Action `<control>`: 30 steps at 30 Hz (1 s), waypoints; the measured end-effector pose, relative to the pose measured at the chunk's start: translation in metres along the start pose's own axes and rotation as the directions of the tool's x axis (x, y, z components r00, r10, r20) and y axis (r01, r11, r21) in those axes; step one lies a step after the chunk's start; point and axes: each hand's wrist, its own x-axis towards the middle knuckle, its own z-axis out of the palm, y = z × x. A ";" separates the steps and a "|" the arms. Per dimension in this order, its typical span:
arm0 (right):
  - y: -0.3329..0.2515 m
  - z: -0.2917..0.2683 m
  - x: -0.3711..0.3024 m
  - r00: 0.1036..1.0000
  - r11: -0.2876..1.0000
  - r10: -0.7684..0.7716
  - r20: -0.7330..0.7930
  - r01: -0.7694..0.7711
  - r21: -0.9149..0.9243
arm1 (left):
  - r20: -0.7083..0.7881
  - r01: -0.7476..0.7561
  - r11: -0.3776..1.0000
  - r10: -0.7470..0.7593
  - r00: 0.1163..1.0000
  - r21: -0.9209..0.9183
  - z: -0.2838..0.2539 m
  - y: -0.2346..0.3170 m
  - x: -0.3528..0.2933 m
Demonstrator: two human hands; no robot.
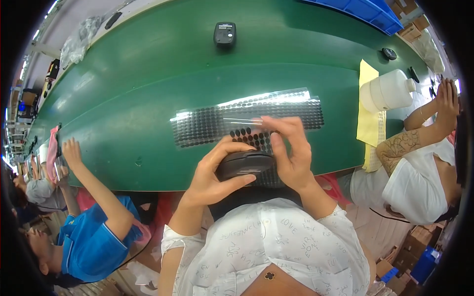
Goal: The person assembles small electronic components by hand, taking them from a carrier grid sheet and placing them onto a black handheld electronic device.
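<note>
My left hand (205, 170) is closed around a black computer mouse (244, 164), tilted over the table's near edge. In my right hand (295, 155), finger and thumb pinch thin metal tweezers (241, 121), whose tips point left. Beneath the tweezers lie overlapping clear sheets (197, 129) covered with rows of small black oval pads. A part of the pads between my hands is bare of glare and shows as separate dark ovals; whether the tweezers touch one, I cannot tell.
Another black mouse (225, 35) lies underside up on the green table (143, 106). To the right, a white plastic bottle (387, 91) rests on yellow sheets (366, 126). A blue bin (368, 14) is at the far right. Co-workers sit left (98, 237) and right (419, 182).
</note>
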 end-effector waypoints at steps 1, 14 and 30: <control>0.000 -0.001 0.001 1.000 0.996 -0.014 -0.016 0.012 -0.085 | 0.000 0.004 1.000 -0.004 1.000 -0.006 0.003 0.000 0.002; -0.019 -0.012 0.007 0.986 0.853 -0.136 -0.100 0.066 -0.517 | -0.102 -0.159 0.985 0.166 0.981 0.073 0.020 -0.001 0.007; 0.002 -0.021 0.014 0.974 0.871 -0.212 0.084 0.227 -0.435 | -0.141 -0.131 0.987 0.143 0.980 0.092 0.026 0.004 0.007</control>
